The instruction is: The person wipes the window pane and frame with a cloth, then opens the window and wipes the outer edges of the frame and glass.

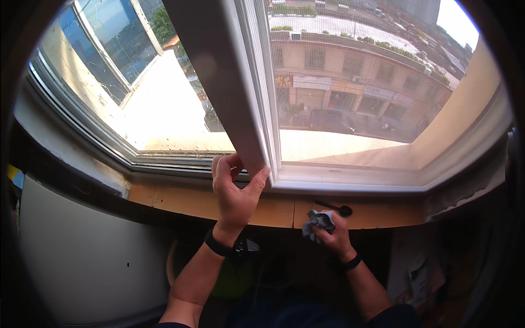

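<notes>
My left hand (238, 190) grips the lower end of a sliding window sash's upright frame (229, 82), thumb on the right side and fingers curled round the left. Crumpled in my right hand (336, 235) is a grey-blue cloth (319, 223), held just over the front edge of the tiled windowsill (262, 209). Behind that hand, a black spoon-like utensil (334, 207) lies on the sill. To the right of the upright frame is an insect screen (348, 82); on the left, the window track (176, 162) shows, with dirt specks near it.
A pale, smooth panel or appliance top (82, 250) stands below the sill at the left. The right wall's edge (467, 197) is rough and chipped. Papers (424, 276) show dimly at the lower right. Outside are a ledge, a street and a building.
</notes>
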A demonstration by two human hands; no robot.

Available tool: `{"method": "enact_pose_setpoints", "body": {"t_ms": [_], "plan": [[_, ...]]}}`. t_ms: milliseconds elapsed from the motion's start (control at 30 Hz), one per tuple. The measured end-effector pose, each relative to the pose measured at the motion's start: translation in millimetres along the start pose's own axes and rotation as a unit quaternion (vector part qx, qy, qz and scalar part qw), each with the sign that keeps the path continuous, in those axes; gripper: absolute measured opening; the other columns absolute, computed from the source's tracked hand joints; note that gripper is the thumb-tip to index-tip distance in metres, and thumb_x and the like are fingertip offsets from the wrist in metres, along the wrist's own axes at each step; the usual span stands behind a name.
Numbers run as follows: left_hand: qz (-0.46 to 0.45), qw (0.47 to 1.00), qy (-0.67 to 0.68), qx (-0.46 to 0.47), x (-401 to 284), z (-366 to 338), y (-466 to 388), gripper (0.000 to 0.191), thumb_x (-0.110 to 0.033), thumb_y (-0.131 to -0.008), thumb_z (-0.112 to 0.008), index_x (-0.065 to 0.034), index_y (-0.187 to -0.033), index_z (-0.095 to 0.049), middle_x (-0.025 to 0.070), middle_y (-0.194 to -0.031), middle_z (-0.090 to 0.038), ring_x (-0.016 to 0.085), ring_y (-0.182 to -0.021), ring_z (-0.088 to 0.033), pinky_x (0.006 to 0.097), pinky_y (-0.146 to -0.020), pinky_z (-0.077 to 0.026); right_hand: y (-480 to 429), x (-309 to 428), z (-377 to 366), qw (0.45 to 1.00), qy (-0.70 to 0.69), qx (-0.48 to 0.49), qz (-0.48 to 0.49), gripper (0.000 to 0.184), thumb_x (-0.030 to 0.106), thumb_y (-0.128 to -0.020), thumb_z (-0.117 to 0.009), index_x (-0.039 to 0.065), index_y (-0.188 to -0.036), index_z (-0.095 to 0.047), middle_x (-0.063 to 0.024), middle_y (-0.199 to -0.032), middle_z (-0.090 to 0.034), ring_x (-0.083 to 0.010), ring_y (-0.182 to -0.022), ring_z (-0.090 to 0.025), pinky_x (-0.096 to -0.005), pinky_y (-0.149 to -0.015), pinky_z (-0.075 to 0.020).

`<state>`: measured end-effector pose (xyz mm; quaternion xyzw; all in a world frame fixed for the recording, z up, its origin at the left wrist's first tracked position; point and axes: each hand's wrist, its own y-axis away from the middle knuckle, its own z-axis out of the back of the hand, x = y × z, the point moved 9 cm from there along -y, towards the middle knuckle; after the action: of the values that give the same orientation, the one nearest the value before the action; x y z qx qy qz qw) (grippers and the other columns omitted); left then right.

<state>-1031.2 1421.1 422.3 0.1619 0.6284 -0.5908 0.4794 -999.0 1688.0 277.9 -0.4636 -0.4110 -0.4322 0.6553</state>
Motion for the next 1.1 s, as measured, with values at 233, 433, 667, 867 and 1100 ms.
{"method": "enact_pose_setpoints", "body": {"t_ms": [233, 433, 667, 867, 1100], "plan": [[-0.004, 1.000, -0.029, -0.005, -4.5, 3.2, -5.8, 0.036, -0.011, -0.081, -0.084, -0.0015, -0.100, -0.055, 0.0085, -0.096, -0.052, 0.019, -0.079, -0.055, 0.0327, -0.071, -0.049, 5.3, -18.8, -14.4, 0.997, -0.040, 0.005, -0.067, 0.022, 0.005, -0.082, -0.073, -0.002, -0.102, -0.066, -0.0085, -0.091, -0.069, -0.0169, -0.080, -0.066, -0.0300, -0.073, -0.0542], [0.040, 0.996, 0.037, 0.076, -0.3, 6.1, -5.2, 0.036, -0.017, -0.086, -0.083, -0.0024, -0.112, -0.064, 0.0042, -0.103, -0.059, 0.012, -0.089, -0.059, 0.0274, -0.076, -0.051, 7.8, -13.2, -11.6, 0.994, -0.069, 0.013, -0.088, 0.020, 0.000, -0.087, -0.067, -0.001, -0.107, -0.062, -0.0077, -0.087, -0.069, -0.0153, -0.074, -0.068, -0.0284, -0.068, -0.0558], [0.041, 0.970, -0.089, -0.222, 66.1, 215.9, -13.7, 0.037, -0.024, -0.107, -0.054, 0.0017, -0.133, -0.055, 0.0111, -0.127, -0.060, 0.020, -0.114, -0.061, 0.0330, -0.097, -0.051, 4.9, 11.3, -22.8, 0.984, -0.139, 0.084, -0.072, 0.025, 0.005, -0.098, -0.063, -0.001, -0.123, -0.061, -0.0143, -0.092, -0.073, -0.0165, -0.071, -0.068, -0.0265, -0.058, -0.0526], [0.079, 0.914, -0.164, -0.363, 118.3, 423.1, -94.0, 0.053, -0.045, -0.106, -0.051, 0.0009, -0.132, -0.057, 0.0090, -0.126, -0.063, 0.019, -0.116, -0.058, 0.0320, -0.102, -0.044, 9.7, -14.2, -22.8, 0.978, -0.171, 0.089, -0.080, 0.037, 0.001, -0.096, -0.065, -0.002, -0.131, -0.056, -0.0160, -0.094, -0.074, -0.0167, -0.070, -0.067, -0.0236, -0.060, -0.0506], [0.111, 0.915, -0.030, -0.386, 149.7, 437.5, -136.9, 0.056, -0.051, -0.106, -0.047, 0.0017, -0.122, -0.059, 0.0051, -0.109, -0.062, 0.014, -0.101, -0.055, 0.0306, -0.092, -0.044, 8.2, -25.4, -12.3, 0.984, -0.129, 0.032, -0.118, 0.021, 0.002, -0.090, -0.065, -0.001, -0.110, -0.061, -0.0070, -0.089, -0.069, -0.0173, -0.076, -0.068, -0.0306, -0.069, -0.0558]]}}
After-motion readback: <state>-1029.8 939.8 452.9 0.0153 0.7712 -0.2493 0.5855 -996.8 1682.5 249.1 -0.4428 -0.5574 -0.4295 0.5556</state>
